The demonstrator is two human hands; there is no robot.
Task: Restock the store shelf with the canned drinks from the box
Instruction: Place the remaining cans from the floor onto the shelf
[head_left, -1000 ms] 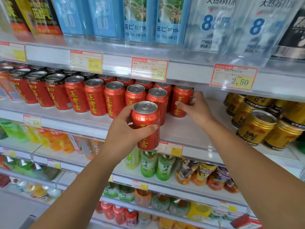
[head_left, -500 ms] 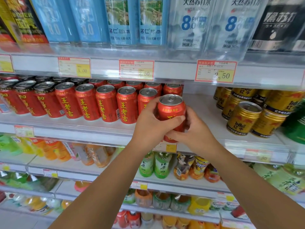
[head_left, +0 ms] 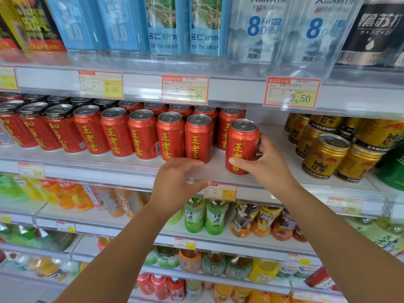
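The red can stands upright at the near edge of the shelf, long axis vertical, with the right hand wrapped round its lower right side and the thumb across the front. The open slot lies just to its left and a little farther back, beside the row of red cans. The left hand hovers slack-fingered below that row, holding nothing. Gold cans stand to the right; the box is out of sight

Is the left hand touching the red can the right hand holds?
Apart. The head view shows bare shelf between the left hand and the red can; only the right hand grips it.
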